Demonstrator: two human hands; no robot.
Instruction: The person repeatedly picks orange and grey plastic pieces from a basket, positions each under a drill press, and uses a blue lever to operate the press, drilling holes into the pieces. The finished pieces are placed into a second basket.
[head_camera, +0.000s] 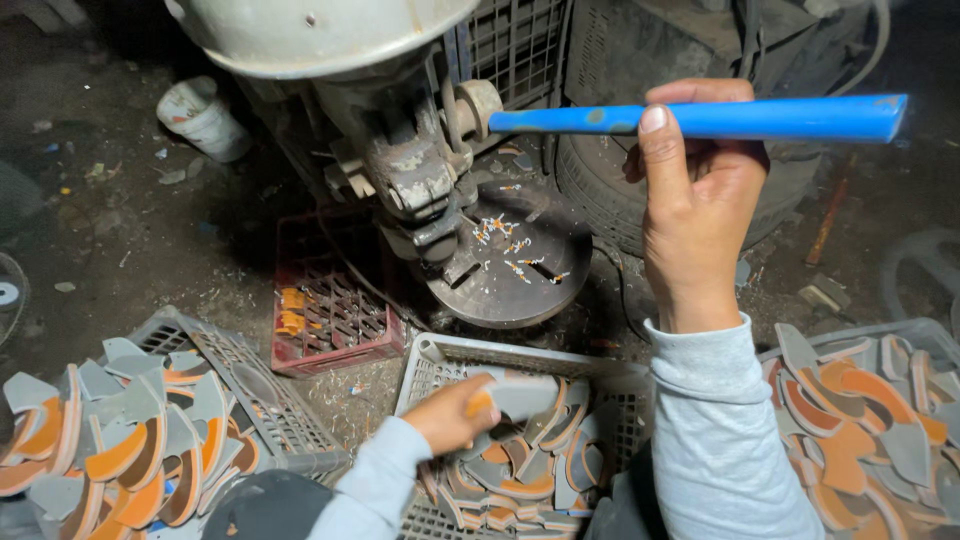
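Observation:
My right hand (695, 205) is raised and wrapped around the blue lever handle (720, 118) of a grimy press machine (410, 170). The press's round metal base plate (510, 265) below carries small orange and white scraps. My left hand (452, 412) grips a grey curved piece with an orange edge (515, 393) over a white plastic crate (450, 357) that holds several more grey and orange curved pieces. Both arms wear light grey sleeves.
A grey crate (215, 350) at the left and another crate (925, 335) at the right are heaped with similar pieces. A red crate (325, 310) with a few orange bits lies beside the press. A white bucket (205, 118) stands on the dirty floor. A tyre (600, 185) rests behind the handle.

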